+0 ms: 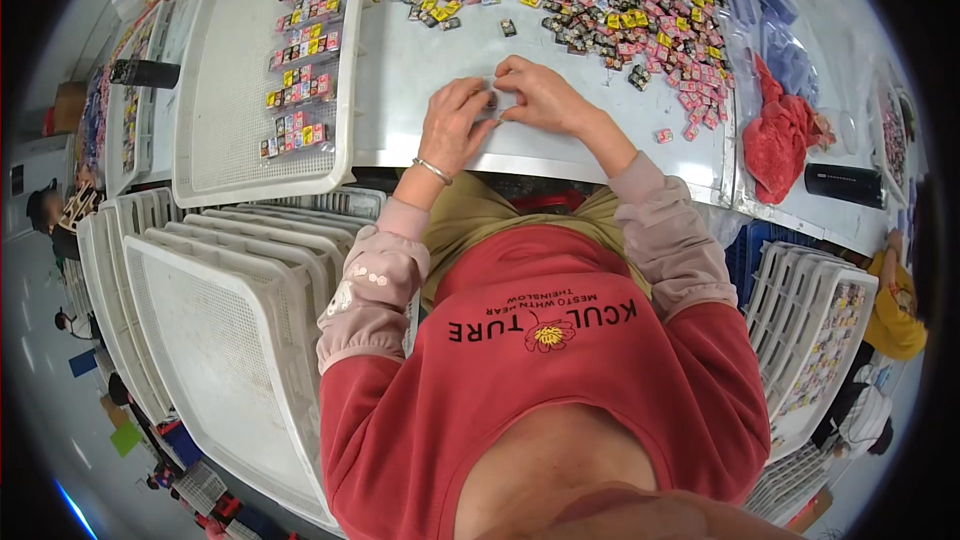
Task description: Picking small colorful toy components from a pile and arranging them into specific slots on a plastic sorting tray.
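Both hands meet over the pale metal table, close to its front edge. My left hand (457, 125), with a bracelet at the wrist, has its fingers bent inward around a small see-through piece (493, 100) with something dark at it. From the other side my right hand (545, 97) curls in, its fingertips closed at the same piece. Fingers cover most of it, so its kind cannot be told. Beyond the hands lies a wide heap of small pink, yellow and black blocks (600, 0). One black block (508, 28) lies apart, nearer my hands.
At left, a white perforated tray (225, 130) holds a column of see-through packs (300, 90) of coloured blocks. Stacked white trays (215, 330) stand below it. A red cloth bundle (775, 135) and a black cylinder (845, 185) lie at right. Other people are at both sides.
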